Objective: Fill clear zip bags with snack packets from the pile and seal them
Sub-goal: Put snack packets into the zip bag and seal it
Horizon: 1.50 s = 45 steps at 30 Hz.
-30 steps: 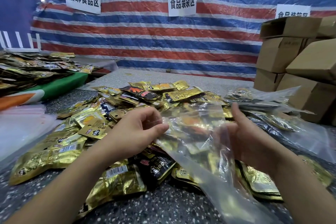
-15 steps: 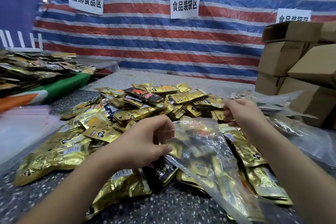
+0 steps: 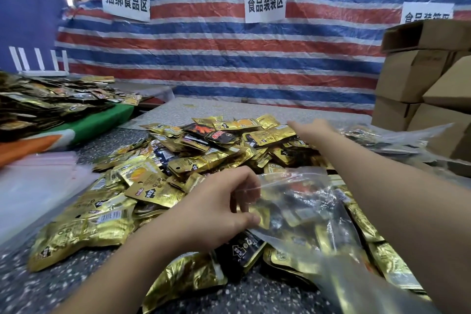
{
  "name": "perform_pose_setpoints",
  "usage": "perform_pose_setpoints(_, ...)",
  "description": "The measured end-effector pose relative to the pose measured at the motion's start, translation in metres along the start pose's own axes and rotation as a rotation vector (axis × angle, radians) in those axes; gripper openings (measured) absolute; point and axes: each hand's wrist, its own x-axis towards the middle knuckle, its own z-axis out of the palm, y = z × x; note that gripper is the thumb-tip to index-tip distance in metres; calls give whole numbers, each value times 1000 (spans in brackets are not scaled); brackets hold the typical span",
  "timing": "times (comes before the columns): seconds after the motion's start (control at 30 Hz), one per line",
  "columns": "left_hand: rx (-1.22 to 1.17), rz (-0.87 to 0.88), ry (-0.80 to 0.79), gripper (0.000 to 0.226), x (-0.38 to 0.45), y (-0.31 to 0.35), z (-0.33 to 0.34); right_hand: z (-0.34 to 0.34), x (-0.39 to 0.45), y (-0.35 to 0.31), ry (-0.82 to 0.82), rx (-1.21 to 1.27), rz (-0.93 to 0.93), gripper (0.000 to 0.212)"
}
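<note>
Clear zip bag [image 3: 300, 201] lies on the snack pile [image 3: 204, 160] near the table's front edge, mouth unsealed, a few packets inside. My left hand [image 3: 216, 214] pinches its rim; my right hand [image 3: 312, 130] reaches over the pile's far side, fingers extended, holding nothing. Filling is partial, sealing remains. Filled bags [image 3: 390, 140] sit toward the right edge.

Left hand [image 3: 219, 209] pinching, right hand [image 3: 314, 130] outstretched.

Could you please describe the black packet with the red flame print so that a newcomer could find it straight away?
Start at the middle white sign on the striped tarp and drop to the far edge of the snack pile. The black flame packet lies there, left of the reaching right hand, dark among gold packets.
</note>
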Motion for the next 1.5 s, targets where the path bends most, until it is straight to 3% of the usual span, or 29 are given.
perform_pose_setpoints(0.17,2,-5,-12,34,-1,-1,2,14,7,-4,-45,-10,-37,102)
perform_pose_setpoints(0.3,14,-3,-17,34,-2,-2,1,20,10,-2,-15,111,-67,85)
perform_pose_setpoints(0.5,7,-1,-23,34,-1,-4,0,19,5,-8,38,507,-100,65)
perform_pose_setpoints(0.7,-22,-6,-20,34,-2,-6,1,17,1,-6,-87,722,-39,32)
perform_pose_setpoints(1.0,-88,-3,-8,37,0,-9,-1,-11,-14,-9,-119,1230,23,38)
perform_pose_setpoints(1.2,-88,-2,-20,39,-2,-7,-2,-39,-55,14,-312,1593,229,12)
perform_pose_setpoints(1.27,-81,-8,-26,38,-2,-8,-3,-43,-70,23,-355,1685,291,15)
perform_pose_setpoints(1.4,-105,-2,-53,33,-2,-6,-2,-44,-99,30,-420,1663,191,24)
perform_pose_setpoints(1.5,-132,-5,-69,31,-2,-4,0,-44,-114,35,-421,1588,85,18)
